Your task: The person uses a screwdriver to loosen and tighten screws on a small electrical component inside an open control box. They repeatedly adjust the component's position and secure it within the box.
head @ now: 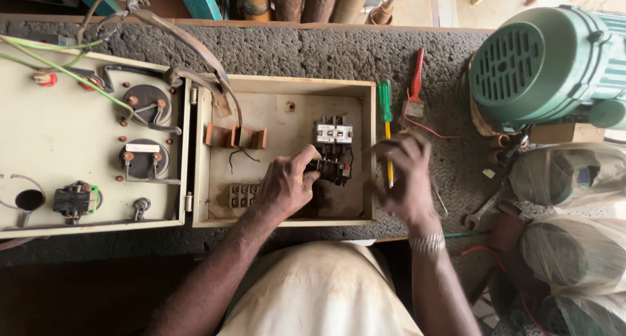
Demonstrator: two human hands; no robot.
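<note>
Left hand [287, 183] grips a black electrical block [331, 169] inside the open beige metal box [287, 85]; right hand [403, 176] holds a yellow-shafted screwdriver [389, 169] just right.

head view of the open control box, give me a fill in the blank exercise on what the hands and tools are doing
1. The left hand grips a black electrical component inside the open ____.
2. The right hand holds a screwdriver with a ____ shaft.
3. A second screwdriver lying beside the box has a ____ handle.
4. The big motor at the right is ____ in colour.

Missing words: control box; yellow; green; green
</note>
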